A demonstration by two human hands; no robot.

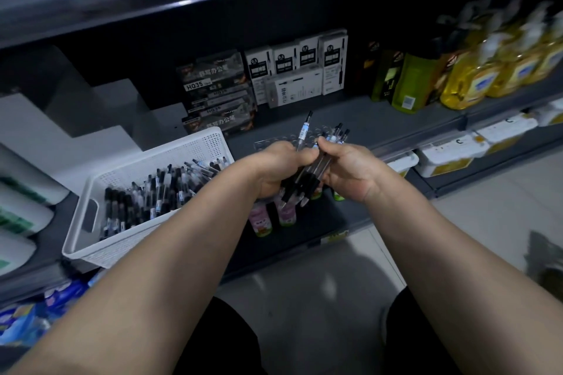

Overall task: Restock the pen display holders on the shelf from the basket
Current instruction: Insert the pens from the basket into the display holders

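Observation:
A white perforated basket [195, 143] stands on the shelf at the left, filled with several black-and-clear pens [146, 195]. In front of the shelf my left hand [280, 167] grips a bundle of pens, and one pen [304, 128] sticks up out of it. Close beside it, my right hand [347, 167] holds several more pens [338, 134] whose tips point up and away. Just behind both hands lies a clear pen display holder [307, 134] with rows of round holes, mostly hidden by the hands.
Boxes of pens [219, 91] and white refill boxes [298, 67] stand at the back of the shelf. Yellow and green bottles [475, 76] fill the right side. Small bottles [274, 216] stand on the lower shelf below my hands. White rolls [21, 207] lie at the far left.

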